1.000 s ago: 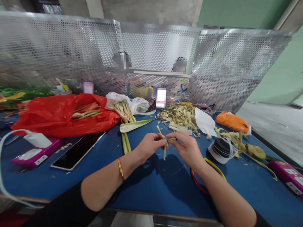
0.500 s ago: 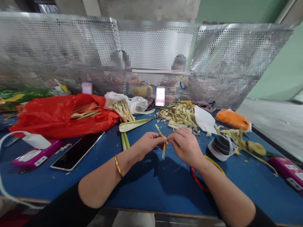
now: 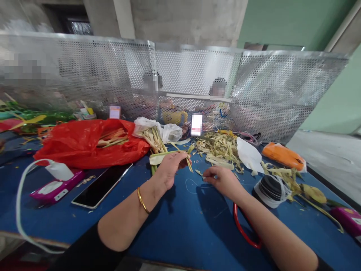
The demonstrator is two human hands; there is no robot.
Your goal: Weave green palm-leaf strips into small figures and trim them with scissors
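My right hand is parting from my left hand, so the left alone is now supporting the thin, yellow-green dried leaf strip, pinching it above the blue counter at twelve o'clock. At the left's four o'clock, my right fingers are curling nearly closed; whether they're gripping anything, I can't tell.

Both forearms angle inward, the left hand and right hand apart, each pinching thumb against finger.
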